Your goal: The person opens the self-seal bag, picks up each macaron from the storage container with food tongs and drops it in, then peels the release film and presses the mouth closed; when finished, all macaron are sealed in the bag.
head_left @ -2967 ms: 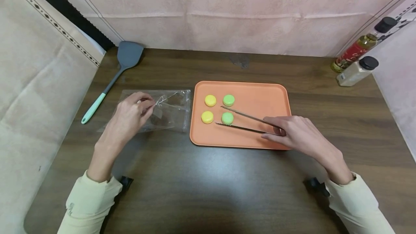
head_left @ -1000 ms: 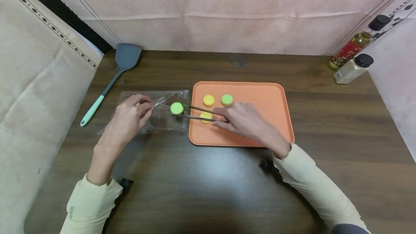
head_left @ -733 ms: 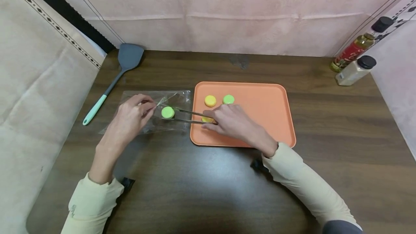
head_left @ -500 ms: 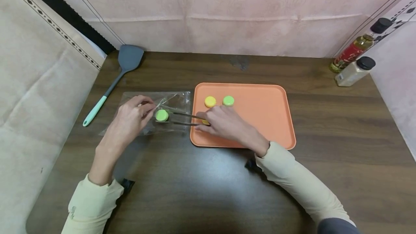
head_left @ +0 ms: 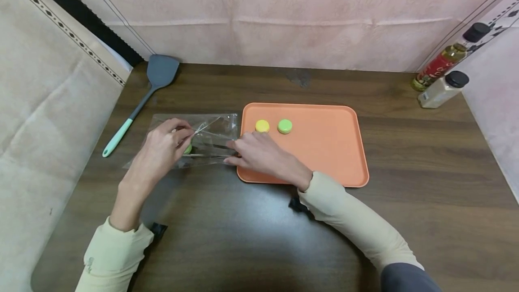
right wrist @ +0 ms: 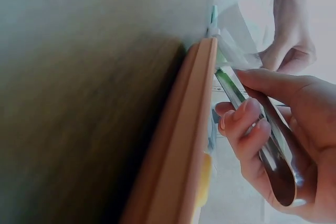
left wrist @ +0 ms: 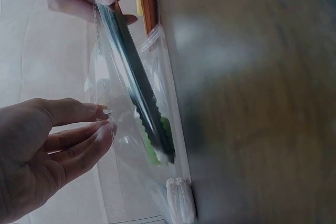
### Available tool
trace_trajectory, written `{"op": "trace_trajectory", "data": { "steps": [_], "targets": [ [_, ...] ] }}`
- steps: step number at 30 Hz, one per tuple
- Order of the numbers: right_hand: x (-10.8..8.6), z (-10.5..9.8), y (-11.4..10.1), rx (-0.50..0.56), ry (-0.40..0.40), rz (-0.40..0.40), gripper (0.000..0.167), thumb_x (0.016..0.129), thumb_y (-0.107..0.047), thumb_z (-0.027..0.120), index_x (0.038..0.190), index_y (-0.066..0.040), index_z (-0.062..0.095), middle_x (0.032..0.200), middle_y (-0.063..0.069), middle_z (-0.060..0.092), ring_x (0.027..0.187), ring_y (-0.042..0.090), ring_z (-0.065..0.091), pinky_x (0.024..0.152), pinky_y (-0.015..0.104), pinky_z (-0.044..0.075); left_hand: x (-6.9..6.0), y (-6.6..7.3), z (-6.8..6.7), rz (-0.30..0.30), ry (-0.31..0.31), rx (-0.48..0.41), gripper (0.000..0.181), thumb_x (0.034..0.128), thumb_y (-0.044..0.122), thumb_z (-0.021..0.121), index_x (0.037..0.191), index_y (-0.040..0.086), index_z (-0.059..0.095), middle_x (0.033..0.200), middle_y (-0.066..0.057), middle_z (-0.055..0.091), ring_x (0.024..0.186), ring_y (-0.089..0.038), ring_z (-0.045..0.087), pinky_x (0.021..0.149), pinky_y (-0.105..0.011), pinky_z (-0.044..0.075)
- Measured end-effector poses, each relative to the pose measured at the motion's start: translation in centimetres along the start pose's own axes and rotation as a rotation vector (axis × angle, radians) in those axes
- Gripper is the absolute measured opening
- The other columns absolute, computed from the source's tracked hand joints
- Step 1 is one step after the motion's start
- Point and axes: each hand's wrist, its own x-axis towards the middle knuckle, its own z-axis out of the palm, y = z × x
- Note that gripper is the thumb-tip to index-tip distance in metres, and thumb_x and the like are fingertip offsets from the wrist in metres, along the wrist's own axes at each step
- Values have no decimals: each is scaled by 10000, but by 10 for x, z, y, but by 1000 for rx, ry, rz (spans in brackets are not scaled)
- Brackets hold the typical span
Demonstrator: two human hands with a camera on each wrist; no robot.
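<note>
My left hand [head_left: 162, 148] pinches the upper film of a clear plastic bag [head_left: 215, 125] between thumb and fingertips, lifting it a little. My right hand [head_left: 263, 157] grips metal tongs [right wrist: 278, 166] over the tray's left edge. In the left wrist view the tongs [left wrist: 134, 74] reach inside the bag, with a green round piece [left wrist: 152, 153] between their serrated tips. In the head view my left fingers partly cover that green piece [head_left: 188, 148]. A yellow piece [head_left: 262, 125] and a green macaron-like piece [head_left: 285, 126] lie on the orange tray [head_left: 324, 148].
A grey spatula with a mint handle [head_left: 118, 136] lies at the left. At the back right stand an oil bottle with a red label [head_left: 439, 66] and a black-capped jar [head_left: 439, 91]. Pale cloth [head_left: 284, 21] hangs behind the table.
My right hand has moved left from the tray, carrying a green piece in the tongs from the front row into the bag. My left hand has kept its pinch in about the same place.
</note>
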Motion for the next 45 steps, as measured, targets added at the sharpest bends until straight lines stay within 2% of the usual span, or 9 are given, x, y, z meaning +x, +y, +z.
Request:
{"op": "trace_trajectory", "data": {
  "steps": [5, 11, 22, 27, 30, 37, 41, 44, 45],
  "targets": [
    [7, 2, -3, -7, -2, 15, 400, 1074, -431, 724, 1296, -108, 802, 547, -76, 377, 454, 80, 461, 420, 224, 240, -1, 1, 1, 2, 5, 5, 83, 908, -101, 829, 990, -102, 814, 1039, -254, 739, 923, -405, 735, 729, -518, 656],
    [13, 3, -3, -24, 10, -1, 350, 1085, -435, 705, 1187, -115, 802, 590, -71, 402, 501, 93, 496, 427, 237, 265, -1, 1, 2, 3, 6, 8, 93, 899, -107, 835, 990, -104, 815, 1038, -252, 737, 910, -400, 738, 724, -512, 656],
    [18, 6, -2, -16, 4, 17, 343, 1067, -447, 730, 1126, -117, 800, 586, -76, 403, 496, 91, 505, 426, 234, 285, 0, 2, 3, -1, -5, 8, 87, 910, -105, 825, 996, -97, 816, 1051, -247, 738, 923, -398, 740, 730, -503, 655],
    [15, 4, 0, 23, -28, 54, 459, 1049, -480, 744, 1330, -120, 787, 584, -69, 403, 527, 98, 489, 444, 241, 272, 0, 3, 3, -11, -10, 1, 86, 909, -100, 830, 993, -95, 817, 1054, -246, 737, 916, -389, 740, 723, -505, 657],
    [7, -1, 5, 64, -33, 81, 511, 1045, -479, 750, 1410, -121, 750, 592, -72, 443, 571, 104, 499, 464, 248, 287, -1, 3, 3, -10, -5, 2, 94, 896, -108, 837, 988, -97, 817, 1055, -248, 733, 907, -385, 742, 711, -503, 659],
    [-35, -14, 25, 47, 48, 38, 316, 1040, -431, 772, 1138, -131, 788, 636, -78, 482, 580, 97, 472, 488, 259, 327, 0, 0, 2, 10, 12, -14, 106, 879, -131, 836, 978, -108, 810, 1053, -258, 728, 893, -391, 741, 682, -496, 654],
    [-63, -23, 36, 34, 100, 53, 321, 1026, -412, 795, 1232, -165, 796, 697, -71, 574, 577, 96, 488, 490, 277, 378, 0, -1, 2, 10, 14, -10, 110, 873, -131, 841, 976, -106, 810, 1053, -260, 726, 892, -395, 738, 684, -506, 655],
    [-80, -29, 44, 42, 135, 81, 382, 1010, -404, 816, 1312, -172, 788, 682, -64, 568, 565, 97, 463, 495, 291, 381, -1, -1, 1, 9, 14, -15, 108, 875, -132, 841, 975, -107, 810, 1052, -262, 725, 891, -396, 737, 688, -510, 657],
    [-85, -31, 46, 46, 147, 93, 350, 1001, -403, 827, 1255, -165, 798, 669, -66, 551, 560, 98, 451, 498, 293, 374, -1, -1, 1, 10, 15, -17, 112, 871, -134, 842, 975, -107, 810, 1052, -263, 725, 891, -396, 737, 688, -511, 657]
  ]
}}
